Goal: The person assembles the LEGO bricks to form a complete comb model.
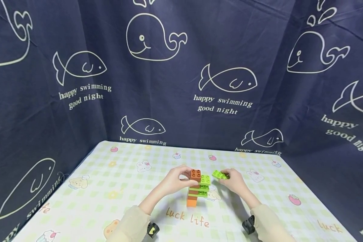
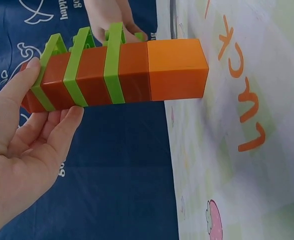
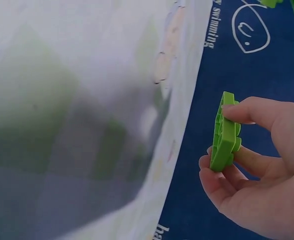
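Note:
A tall stack of toy building blocks stands upright at the table's middle. At its base is an orange block (image 1: 192, 201), and above it reddish-brown bricks (image 2: 134, 72) alternate with three thin green plates (image 2: 115, 65) that jut out to the right. My left hand (image 1: 176, 179) grips the stack near the top, thumb and fingers on opposite sides. Just right of the stack and apart from it, my right hand (image 1: 233, 181) pinches a loose green building plate (image 3: 224, 135), studs up in the head view. Whether the orange block bears fully on the table is hard to tell.
A patterned cloth with green checks covers the table (image 1: 133, 198). Behind and at the sides hangs a dark blue curtain (image 1: 175, 84) with white whale and fish prints. Black wrist devices (image 1: 153, 230) sit at both forearms.

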Demonstrator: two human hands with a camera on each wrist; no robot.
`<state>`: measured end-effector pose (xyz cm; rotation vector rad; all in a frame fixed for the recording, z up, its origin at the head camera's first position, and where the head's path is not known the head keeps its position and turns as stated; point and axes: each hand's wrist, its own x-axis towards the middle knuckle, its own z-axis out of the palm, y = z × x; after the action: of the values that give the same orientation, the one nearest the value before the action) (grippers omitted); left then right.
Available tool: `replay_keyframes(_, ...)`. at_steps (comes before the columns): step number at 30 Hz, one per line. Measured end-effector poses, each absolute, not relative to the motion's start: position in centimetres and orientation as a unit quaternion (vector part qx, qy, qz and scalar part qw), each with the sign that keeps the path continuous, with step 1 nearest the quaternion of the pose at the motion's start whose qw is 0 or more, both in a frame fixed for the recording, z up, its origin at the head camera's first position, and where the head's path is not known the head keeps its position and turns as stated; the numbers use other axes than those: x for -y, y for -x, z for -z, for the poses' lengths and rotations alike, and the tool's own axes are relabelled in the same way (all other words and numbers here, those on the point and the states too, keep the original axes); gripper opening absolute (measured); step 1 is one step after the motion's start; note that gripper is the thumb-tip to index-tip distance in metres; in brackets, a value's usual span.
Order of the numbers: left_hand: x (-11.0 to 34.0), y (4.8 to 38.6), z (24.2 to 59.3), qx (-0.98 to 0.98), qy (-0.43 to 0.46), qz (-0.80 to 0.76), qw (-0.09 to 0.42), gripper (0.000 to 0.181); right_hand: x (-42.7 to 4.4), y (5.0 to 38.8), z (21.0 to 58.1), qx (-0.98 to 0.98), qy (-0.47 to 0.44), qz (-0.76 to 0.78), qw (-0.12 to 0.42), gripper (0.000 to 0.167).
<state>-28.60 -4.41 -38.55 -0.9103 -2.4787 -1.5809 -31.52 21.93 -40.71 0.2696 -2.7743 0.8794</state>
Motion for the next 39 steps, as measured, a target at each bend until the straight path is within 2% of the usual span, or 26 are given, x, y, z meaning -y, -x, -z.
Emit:
replay_keyframes(27,4.4,28.7,38.8,0.805,0.287,0.518,0.030,0.028,-20.3,29.2,35.6,0.919,-0.165,-0.316,0.167,0.037)
replay_keyframes(39,4.5,28.8,39.0,0.807,0.283,0.517,0.021,0.029,-19.2,27.6,33.9,0.910,-0.194,-0.325,0.168,0.036)
